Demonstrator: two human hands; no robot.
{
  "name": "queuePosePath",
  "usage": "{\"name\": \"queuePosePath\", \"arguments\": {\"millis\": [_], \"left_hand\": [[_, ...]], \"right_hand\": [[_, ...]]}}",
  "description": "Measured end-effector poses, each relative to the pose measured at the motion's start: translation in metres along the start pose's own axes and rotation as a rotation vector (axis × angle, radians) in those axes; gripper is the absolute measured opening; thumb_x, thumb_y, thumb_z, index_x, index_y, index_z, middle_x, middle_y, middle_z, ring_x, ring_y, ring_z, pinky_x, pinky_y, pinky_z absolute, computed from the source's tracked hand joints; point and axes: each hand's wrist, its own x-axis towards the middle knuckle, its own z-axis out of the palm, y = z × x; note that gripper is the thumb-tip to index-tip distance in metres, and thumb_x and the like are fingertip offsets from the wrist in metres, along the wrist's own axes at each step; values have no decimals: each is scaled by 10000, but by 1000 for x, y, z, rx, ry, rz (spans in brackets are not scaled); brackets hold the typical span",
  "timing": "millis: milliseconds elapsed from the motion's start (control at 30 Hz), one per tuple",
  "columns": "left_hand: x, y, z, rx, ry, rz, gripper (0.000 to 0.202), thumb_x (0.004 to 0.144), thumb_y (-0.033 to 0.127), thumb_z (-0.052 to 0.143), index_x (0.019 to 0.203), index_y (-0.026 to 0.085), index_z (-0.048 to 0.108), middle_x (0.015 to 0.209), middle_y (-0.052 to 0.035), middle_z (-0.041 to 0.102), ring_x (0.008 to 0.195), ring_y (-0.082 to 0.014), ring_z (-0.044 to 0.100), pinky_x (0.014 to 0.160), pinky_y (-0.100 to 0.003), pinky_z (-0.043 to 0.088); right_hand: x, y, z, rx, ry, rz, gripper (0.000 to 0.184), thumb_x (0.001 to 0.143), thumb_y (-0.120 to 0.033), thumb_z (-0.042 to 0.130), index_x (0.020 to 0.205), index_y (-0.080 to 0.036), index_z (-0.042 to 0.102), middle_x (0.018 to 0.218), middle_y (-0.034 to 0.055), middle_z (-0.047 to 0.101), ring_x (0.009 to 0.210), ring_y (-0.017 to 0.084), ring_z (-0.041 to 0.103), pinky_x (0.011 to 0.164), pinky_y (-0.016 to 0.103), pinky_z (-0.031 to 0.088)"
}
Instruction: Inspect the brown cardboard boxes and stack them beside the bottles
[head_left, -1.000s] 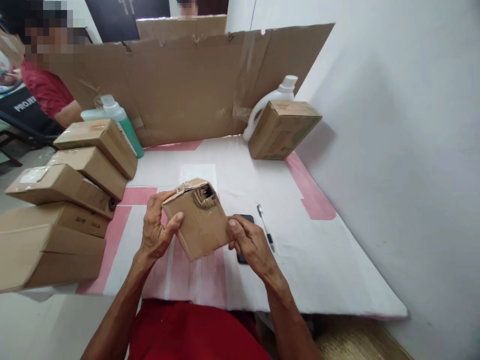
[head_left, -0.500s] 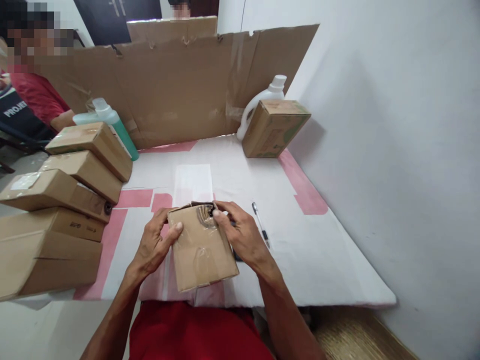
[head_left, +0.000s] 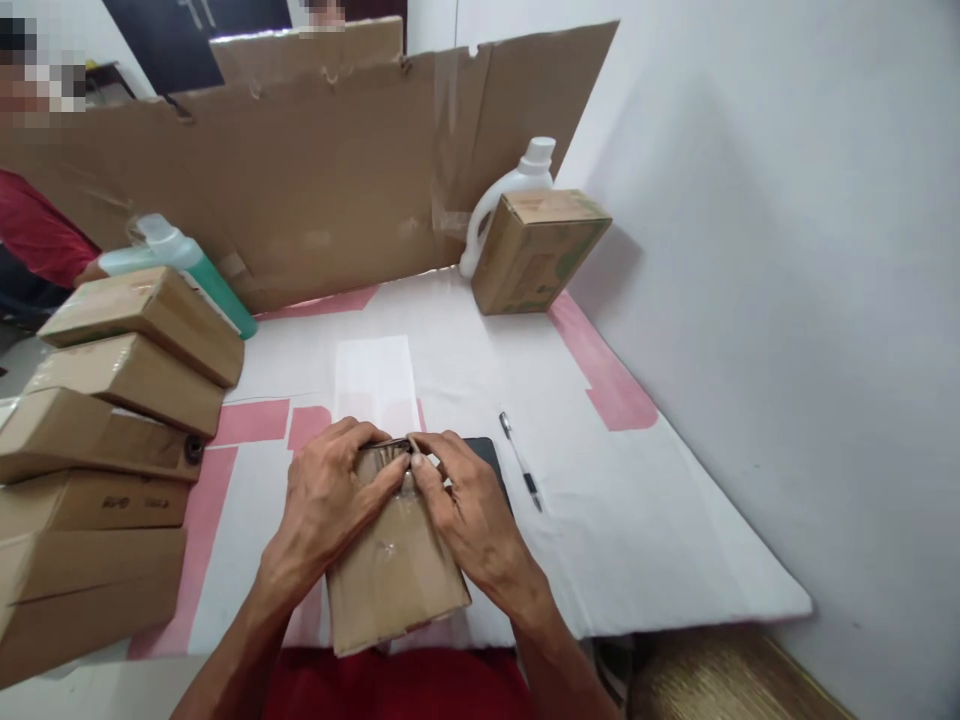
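A small brown cardboard box (head_left: pixel 397 570) with clear tape on its face is tilted between my two hands at the table's front edge. My left hand (head_left: pixel 334 490) grips its upper left, thumb pressed on the face close to the top edge. With thumb and fingers, my right hand (head_left: pixel 469 505) pinches the top edge at a dark gap, where the cardboard looks torn or lifted. The fingertips of both hands nearly meet there. Behind my right hand a dark flat object (head_left: pixel 487 458) lies on the table, partly hidden. A pen (head_left: pixel 520 462) rests to its right.
Several cardboard boxes (head_left: pixel 150 430) line the left side, beside a green liquid bottle (head_left: pixel 214 290). A white jug (head_left: pixel 534 165) stands behind another box (head_left: pixel 525 255) at the back right. A cardboard partition (head_left: pixel 315 190) closes the far side; a white wall (head_left: pixel 787 300) borders the right.
My left hand has moved from the box's left side up to its top edge, beside my right hand. The box has come lower and nearer to me. The view has shifted a little.
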Motion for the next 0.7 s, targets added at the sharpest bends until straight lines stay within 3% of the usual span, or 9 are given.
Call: {"name": "queuePosePath", "arguments": {"millis": [267,500,633,700], "left_hand": [[-1,-2,3,2,1,9,143,936,328,626,963,254,745,948,-5,738,843,-195,689,771,-336,493],[17,-1,-12,99,-138,58,234,915,408,674,1087,275,761,1030,-17,760,911,-239,710,768,-356,494],[30,3,-13,119,-230,176,191,964,357,621,988,274,793,955,-1,763,827,-196,710,733,-322,483],[31,3,-9,125,-205,203,215,988,357,600,976,269,797,923,3,762,796,-177,708,717,-309,476]], "right_hand": [[9,-2,1,-60,-14,12,223,981,-142,487,1005,-174,706,1011,91,700,947,244,669,873,387,527],[0,3,-7,119,-50,-17,317,1081,-297,452,1265,-172,679,1144,110,682,1087,222,659,1004,380,520],[-3,3,-9,128,-69,-2,342,1085,-293,427,1310,-195,665,1148,110,663,1091,223,651,1014,392,524],[-3,3,-8,130,-60,6,343,1083,-296,428,1313,-209,668,1135,105,664,1086,226,651,1019,400,524]]}}
